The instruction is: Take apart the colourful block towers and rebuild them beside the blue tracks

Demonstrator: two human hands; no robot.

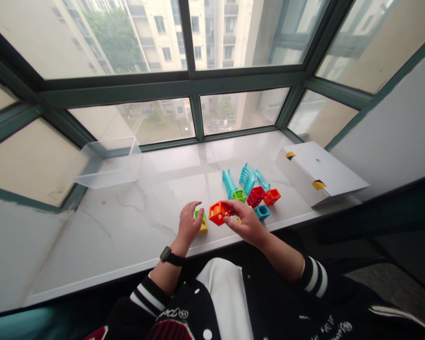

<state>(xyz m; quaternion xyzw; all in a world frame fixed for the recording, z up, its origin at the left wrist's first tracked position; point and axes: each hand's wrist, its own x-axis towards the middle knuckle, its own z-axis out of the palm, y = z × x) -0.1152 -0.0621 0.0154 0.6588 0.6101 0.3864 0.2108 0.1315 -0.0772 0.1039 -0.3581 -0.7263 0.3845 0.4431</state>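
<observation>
My right hand (246, 222) grips an orange cube-shaped toy block (217, 214) with open, frame-like sides, raised a little above the sill. To its left, my left hand (189, 221) has thumb and fingers apart. A joined green and yellow block (203, 225) is right beside that thumb, partly covered by it; contact between them is unclear. Beyond my right hand lie a green block (239, 195), a dark red block (256, 196), another orange block (272, 196) and a blue block (262, 212). Some yellow shows behind my right fingers, mostly hidden.
Clear turquoise track pieces (248, 177) lie behind the blocks on the marble-look sill (156, 203). A translucent plastic bin (109, 163) stands at the left near the window. A white box (318, 170) with yellow tabs sits at the right. Green window frames (198, 118) bound the back.
</observation>
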